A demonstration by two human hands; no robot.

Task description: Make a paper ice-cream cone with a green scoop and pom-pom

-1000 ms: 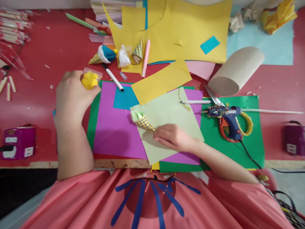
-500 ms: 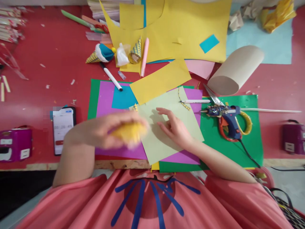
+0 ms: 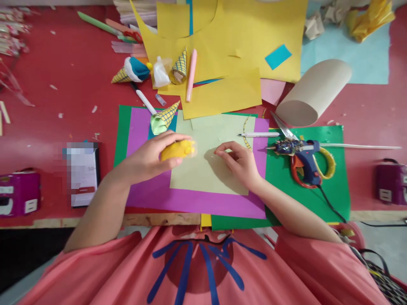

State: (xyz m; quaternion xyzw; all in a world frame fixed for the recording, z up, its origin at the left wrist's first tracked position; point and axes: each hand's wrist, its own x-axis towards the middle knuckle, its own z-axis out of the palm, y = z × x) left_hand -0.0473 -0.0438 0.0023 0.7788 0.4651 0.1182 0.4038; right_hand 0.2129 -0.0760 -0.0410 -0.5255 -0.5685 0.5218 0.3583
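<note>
My left hand [image 3: 152, 156] is closed around a rounded yellow object [image 3: 176, 150] with a small nub at its right end; its kind is unclear. It is held over the left part of a pale green paper sheet [image 3: 203, 178]. Over the right part of that sheet, my right hand [image 3: 238, 163] has thumb and forefinger pinched together; whatever might be between them is too small to make out. Just beyond my left hand lies a paper cone [image 3: 165, 117] with blue crossed lines and a light green rim. A white pen [image 3: 260, 134] rests across the sheet's right edge, over a curved patterned strip [image 3: 246, 127].
A hot glue gun [image 3: 305, 154] and scissors [image 3: 327, 165] lie on green paper [image 3: 333, 195] to the right. Behind them is a cardboard tube [image 3: 330, 87]. Yellow paper [image 3: 244, 34] covers the back, with a decorated cone [image 3: 130, 71] nearby. A phone [image 3: 84, 182] lies left.
The pale green sheet has turned straighter, and the yellow strip behind it has shifted back. My left hand moved up with the yellow object, uncovering the cone. My right fingers went from spread to pinched.
</note>
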